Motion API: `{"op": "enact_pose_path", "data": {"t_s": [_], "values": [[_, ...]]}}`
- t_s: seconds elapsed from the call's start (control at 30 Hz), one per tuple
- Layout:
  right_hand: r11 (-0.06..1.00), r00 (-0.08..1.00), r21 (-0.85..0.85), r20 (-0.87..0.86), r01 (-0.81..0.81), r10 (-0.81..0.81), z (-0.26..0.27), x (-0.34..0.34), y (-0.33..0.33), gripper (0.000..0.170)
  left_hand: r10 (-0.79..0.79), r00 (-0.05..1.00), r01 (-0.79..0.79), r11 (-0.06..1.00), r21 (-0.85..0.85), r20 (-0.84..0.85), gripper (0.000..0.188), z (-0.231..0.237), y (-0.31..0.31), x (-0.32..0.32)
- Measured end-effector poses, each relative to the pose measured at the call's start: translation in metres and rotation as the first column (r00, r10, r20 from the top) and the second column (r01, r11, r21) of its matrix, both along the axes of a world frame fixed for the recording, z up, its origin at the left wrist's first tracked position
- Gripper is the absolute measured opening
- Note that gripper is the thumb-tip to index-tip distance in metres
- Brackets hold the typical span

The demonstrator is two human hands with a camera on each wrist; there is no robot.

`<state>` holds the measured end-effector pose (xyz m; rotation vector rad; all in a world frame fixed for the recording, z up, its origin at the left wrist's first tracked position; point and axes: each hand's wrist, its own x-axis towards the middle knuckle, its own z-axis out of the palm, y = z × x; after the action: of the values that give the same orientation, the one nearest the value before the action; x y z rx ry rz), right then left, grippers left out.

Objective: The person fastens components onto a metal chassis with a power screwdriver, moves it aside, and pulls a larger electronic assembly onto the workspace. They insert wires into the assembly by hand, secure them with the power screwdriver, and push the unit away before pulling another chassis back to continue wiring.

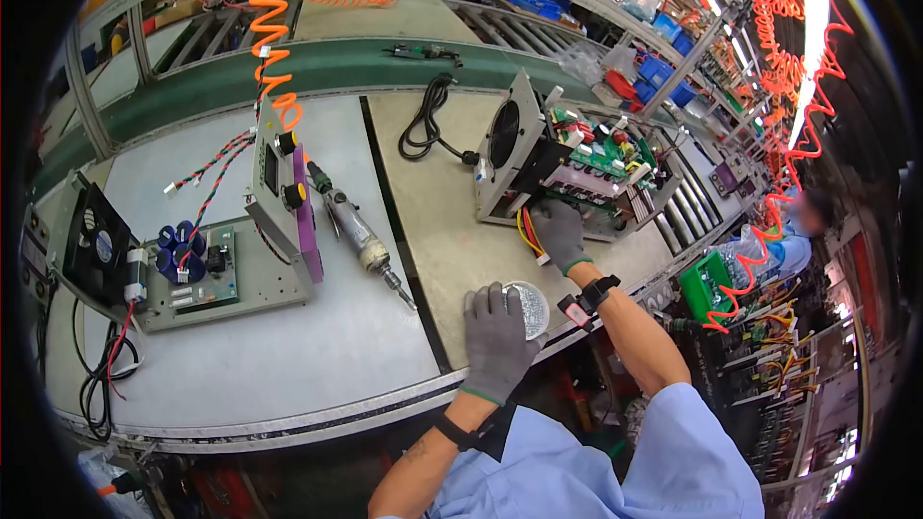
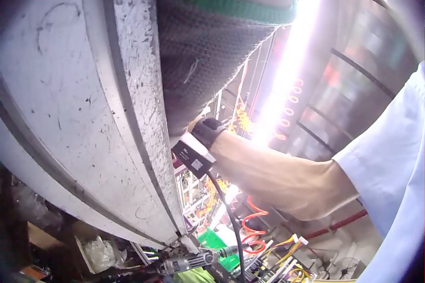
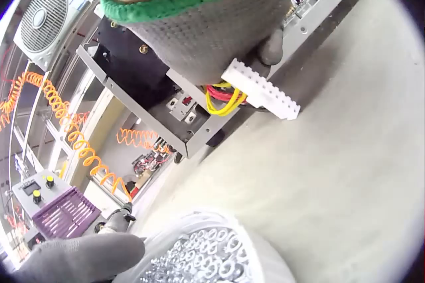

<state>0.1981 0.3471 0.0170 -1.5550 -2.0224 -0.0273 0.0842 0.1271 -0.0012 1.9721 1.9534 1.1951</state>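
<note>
In the head view, my gloved left hand (image 1: 500, 341) rests against a white bowl (image 1: 546, 315) of small metal parts, fingers extended beside its rim. Washer-like rings show in the bowl (image 3: 269, 256) in the right wrist view, with a finger of my left hand (image 3: 86, 256) over its edge. My gloved right hand (image 1: 561, 233) is at the lower front of an open metal chassis (image 1: 495, 197) with green boards. Yellow and red wires (image 3: 229, 102) emerge beside my right hand (image 3: 212, 37), ending in a white connector (image 3: 262, 90). What its fingers hold is hidden.
An air screwdriver (image 1: 356, 231) lies left of the bowl. Further left stand a second chassis (image 1: 231, 303) and a panel with yellow knobs (image 1: 279, 192). A black cable (image 1: 420, 130) lies behind, before the green conveyor (image 1: 336, 67). A green bin (image 1: 707, 284) is at the right.
</note>
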Motion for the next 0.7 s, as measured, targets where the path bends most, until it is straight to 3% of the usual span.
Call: {"op": "enact_pose_path", "data": {"t_s": [0.4, 0.6, 0.7], "values": [[0.998, 0.993, -0.040, -0.108, 0.048, -0.052, -0.007, -0.001, 0.004, 0.018, -0.006, 1.000, 0.006, 1.000, 0.016, -0.026, 0.089, -0.002, 0.000, 0.001], [0.979, 0.993, 0.168, 0.039, -0.118, 0.113, -0.014, 0.009, 0.009, 0.015, -0.008, 1.000, 0.008, 1.000, 0.013, -0.028, 0.088, -0.001, 0.001, 0.002], [0.982, 0.982, 0.116, 0.132, -0.152, 0.137, -0.003, 0.009, 0.004, 0.013, -0.012, 1.000, 0.013, 1.000, 0.015, -0.021, 0.088, 0.000, 0.001, 0.002]]}}
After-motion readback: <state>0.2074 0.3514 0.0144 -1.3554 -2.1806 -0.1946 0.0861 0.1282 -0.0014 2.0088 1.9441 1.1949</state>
